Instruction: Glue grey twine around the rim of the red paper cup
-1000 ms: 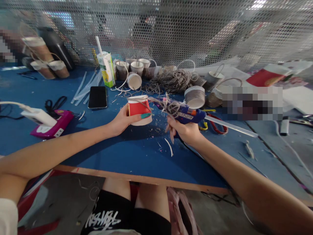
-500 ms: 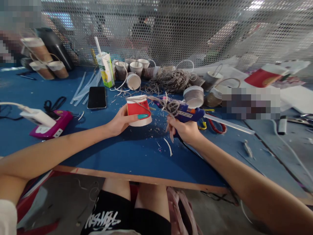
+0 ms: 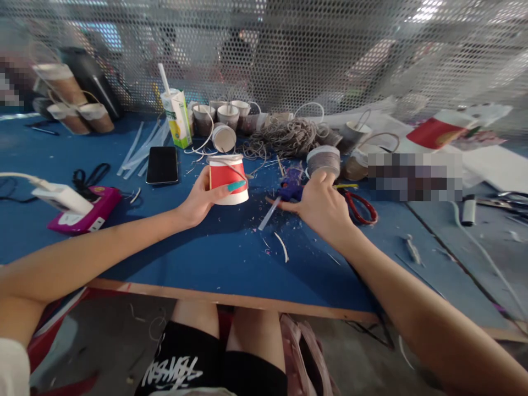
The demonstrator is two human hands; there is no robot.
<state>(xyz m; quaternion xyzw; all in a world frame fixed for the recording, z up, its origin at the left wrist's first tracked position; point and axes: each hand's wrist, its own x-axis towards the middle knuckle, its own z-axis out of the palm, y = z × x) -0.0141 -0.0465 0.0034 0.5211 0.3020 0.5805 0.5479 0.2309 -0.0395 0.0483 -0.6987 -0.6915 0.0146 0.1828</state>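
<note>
A red and white paper cup [image 3: 225, 179], upside down with grey cord round its upper end, is gripped in my left hand [image 3: 202, 199], thumb across its front. To the right, my right hand [image 3: 325, 206] is over the blue glue gun [image 3: 291, 191], whose clear glue stick [image 3: 270, 213] points toward the table's front edge. The hand covers part of the gun, so its hold is unclear. Just behind the fingers stands a cord-wrapped cup [image 3: 323, 159].
Behind are a tangle of grey cord [image 3: 295, 137], several wrapped cups and a drink carton [image 3: 177, 118]. A phone [image 3: 162, 165] and a magenta power strip [image 3: 88, 212] lie left. Red-handled scissors [image 3: 363, 209] lie right; a mesh screen [image 3: 264, 60] stands behind.
The glue gun has moved down from beside the held cup and turned, its glue stick now pointing toward me. My right hand has shifted over it. The left hand and cup have moved slightly left.
</note>
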